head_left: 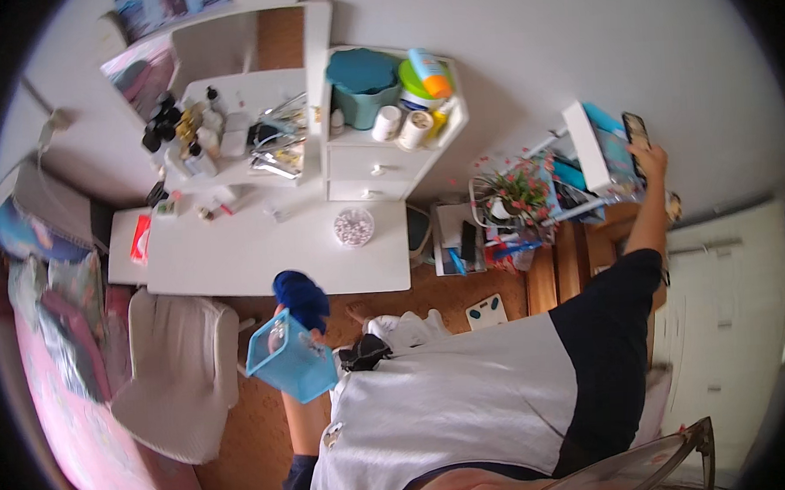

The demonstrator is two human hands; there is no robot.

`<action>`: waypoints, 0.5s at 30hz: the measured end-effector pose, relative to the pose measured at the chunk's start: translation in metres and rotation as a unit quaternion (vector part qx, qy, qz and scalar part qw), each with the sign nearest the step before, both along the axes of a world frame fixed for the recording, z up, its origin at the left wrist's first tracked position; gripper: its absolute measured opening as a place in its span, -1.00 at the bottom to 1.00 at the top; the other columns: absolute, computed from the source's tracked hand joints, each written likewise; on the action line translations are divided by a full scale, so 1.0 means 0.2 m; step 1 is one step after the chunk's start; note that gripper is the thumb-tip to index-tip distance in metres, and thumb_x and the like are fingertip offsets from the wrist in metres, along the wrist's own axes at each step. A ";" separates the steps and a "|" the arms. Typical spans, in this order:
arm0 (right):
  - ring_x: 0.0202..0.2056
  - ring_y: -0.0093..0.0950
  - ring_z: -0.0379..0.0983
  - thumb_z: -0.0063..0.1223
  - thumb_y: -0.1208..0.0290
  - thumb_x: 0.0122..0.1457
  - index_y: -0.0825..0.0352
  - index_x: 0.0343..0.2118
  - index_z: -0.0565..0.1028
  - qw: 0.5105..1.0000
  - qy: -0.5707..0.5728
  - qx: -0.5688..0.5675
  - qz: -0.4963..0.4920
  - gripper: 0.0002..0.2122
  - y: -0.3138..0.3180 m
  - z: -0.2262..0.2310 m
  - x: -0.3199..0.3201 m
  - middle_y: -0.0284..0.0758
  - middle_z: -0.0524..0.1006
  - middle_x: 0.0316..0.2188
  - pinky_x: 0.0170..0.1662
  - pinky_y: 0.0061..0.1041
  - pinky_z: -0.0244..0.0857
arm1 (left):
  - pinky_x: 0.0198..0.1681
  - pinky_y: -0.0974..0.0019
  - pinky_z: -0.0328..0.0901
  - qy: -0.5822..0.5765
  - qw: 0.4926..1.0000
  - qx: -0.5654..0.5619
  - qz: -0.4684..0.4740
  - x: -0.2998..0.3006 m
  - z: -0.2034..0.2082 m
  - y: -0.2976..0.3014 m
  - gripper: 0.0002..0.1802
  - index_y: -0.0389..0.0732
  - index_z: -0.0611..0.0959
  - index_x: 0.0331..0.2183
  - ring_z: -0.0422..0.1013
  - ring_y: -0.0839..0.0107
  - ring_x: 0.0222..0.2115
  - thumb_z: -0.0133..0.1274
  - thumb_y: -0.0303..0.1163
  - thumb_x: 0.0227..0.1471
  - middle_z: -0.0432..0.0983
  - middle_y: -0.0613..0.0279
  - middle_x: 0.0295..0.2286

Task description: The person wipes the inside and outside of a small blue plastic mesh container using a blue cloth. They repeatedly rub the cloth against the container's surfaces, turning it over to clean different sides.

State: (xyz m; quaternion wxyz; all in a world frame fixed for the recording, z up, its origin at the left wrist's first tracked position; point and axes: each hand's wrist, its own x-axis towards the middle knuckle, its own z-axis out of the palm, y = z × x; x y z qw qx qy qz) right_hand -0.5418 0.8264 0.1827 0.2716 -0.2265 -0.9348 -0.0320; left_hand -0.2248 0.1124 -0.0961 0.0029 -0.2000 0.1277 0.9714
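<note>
My left hand [318, 337] is closed at the rim of a light blue, open plastic basket [302, 380], which hangs tilted in front of me and hides most of the fingers. A bunched dark blue cloth-like thing [301, 300] sits at the basket's far edge, against the same hand; its exact kind is unclear. Stretched far out to the right, my right hand [650, 162] has its fingers wrapped round the lower end of a dark phone [635, 132]. The phone is beside a white box [588, 147] on the rack, close to the wall.
A white dressing table [279, 250] with a mirror [227, 59] bears bottles, tools and a round tub of cotton swabs [354, 227]. Left stands a pale chair [179, 368] by a pink bed [57, 391]. A potted flowering plant [517, 191] and a scale [487, 313] are right.
</note>
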 end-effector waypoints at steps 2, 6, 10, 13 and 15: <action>-0.38 -0.28 0.53 0.37 0.00 -0.37 0.57 -0.38 0.56 0.992 -0.050 -0.116 0.028 -0.37 0.02 -0.07 -0.08 0.00 0.58 -0.43 -0.27 -0.30 0.34 | -0.49 0.12 0.49 -0.007 1.000 0.000 0.010 -0.03 0.00 0.06 -0.48 -0.27 0.40 0.07 0.54 0.16 -0.53 -0.03 -0.24 0.11 0.58 0.06 -0.42; -0.42 -0.34 0.48 0.43 0.13 -0.39 0.61 -0.41 0.55 0.956 -0.107 -0.260 0.084 -0.42 0.19 -0.23 -0.20 -0.13 0.56 -0.46 -0.31 -0.34 0.33 | -0.50 0.12 0.48 -0.009 0.999 0.013 0.028 -0.09 0.01 0.15 -0.50 -0.26 0.41 0.06 0.54 0.16 -0.54 -0.05 -0.26 0.12 0.58 0.07 -0.44; -0.38 -0.35 0.48 0.43 0.18 -0.38 0.69 -0.40 0.52 0.953 -0.138 -0.267 0.030 -0.40 0.44 -0.31 -0.44 -0.08 0.54 -0.37 -0.27 -0.37 0.34 | -0.51 0.11 0.48 -0.006 0.997 0.049 0.060 -0.10 -0.01 0.17 -0.52 -0.26 0.43 0.05 0.54 0.16 -0.56 -0.06 -0.27 0.12 0.59 0.08 -0.46; -0.27 -0.26 0.51 0.41 0.16 -0.35 0.63 -0.28 0.54 0.978 -0.139 -0.153 -0.004 -0.38 0.42 -0.38 -0.45 -0.04 0.56 -0.31 -0.15 -0.38 0.33 | -0.52 0.12 0.48 0.010 0.996 0.035 0.079 -0.09 0.03 0.16 -0.54 -0.26 0.44 0.04 0.54 0.16 -0.56 -0.06 -0.28 0.12 0.59 0.08 -0.46; -0.15 -0.25 0.46 0.42 0.12 -0.35 0.61 -0.11 0.45 0.968 -0.171 -0.182 0.011 -0.24 0.32 -0.43 -0.49 -0.01 0.51 -0.17 -0.04 -0.41 0.26 | -0.53 0.14 0.47 0.056 0.993 -0.005 0.101 -0.09 0.16 0.18 -0.55 -0.27 0.45 0.03 0.54 0.16 -0.55 -0.06 -0.29 0.12 0.59 0.08 -0.45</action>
